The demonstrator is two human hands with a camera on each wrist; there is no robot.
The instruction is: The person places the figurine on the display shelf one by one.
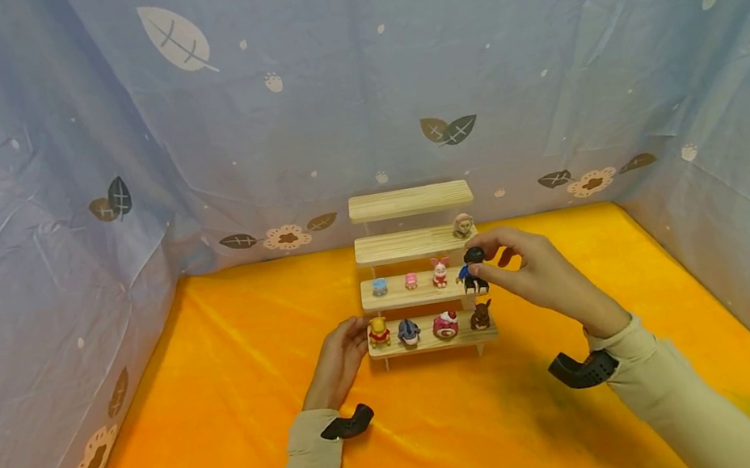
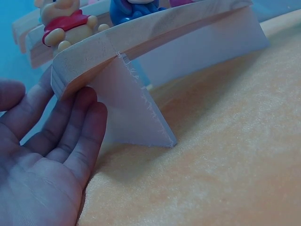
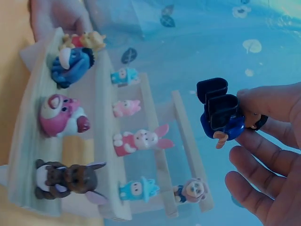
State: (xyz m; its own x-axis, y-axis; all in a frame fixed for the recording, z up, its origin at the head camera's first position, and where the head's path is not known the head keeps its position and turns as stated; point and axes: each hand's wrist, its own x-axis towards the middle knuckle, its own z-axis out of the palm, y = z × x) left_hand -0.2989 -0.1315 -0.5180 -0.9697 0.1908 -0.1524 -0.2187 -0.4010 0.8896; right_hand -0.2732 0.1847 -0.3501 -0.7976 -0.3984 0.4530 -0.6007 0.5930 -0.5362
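Observation:
My right hand (image 1: 530, 262) pinches a small toy figure (image 3: 223, 110) with black hair, a blue top and black legs between thumb and fingers. It is held off the shelves, in front of the right end of the tiered wooden display stand (image 1: 413, 242). My left hand (image 2: 51, 155) touches the left end of the lowest shelf, its fingertips under the edge and its thumb apart. On that shelf stand a yellow bear in red (image 1: 379, 333), a blue donkey (image 1: 409, 332), a pink bear (image 1: 444, 326) and a brown kangaroo (image 3: 70, 181).
The second shelf carries a blue figure (image 1: 379, 287), a pink one (image 1: 411, 281), a piglet (image 1: 440, 273) and a light-blue hatted figure (image 3: 138, 189). A lion-like figure (image 1: 463, 226) sits higher, at the right end. Orange cloth (image 1: 233, 453) lies beneath; a patterned curtain (image 1: 310, 105) stands behind.

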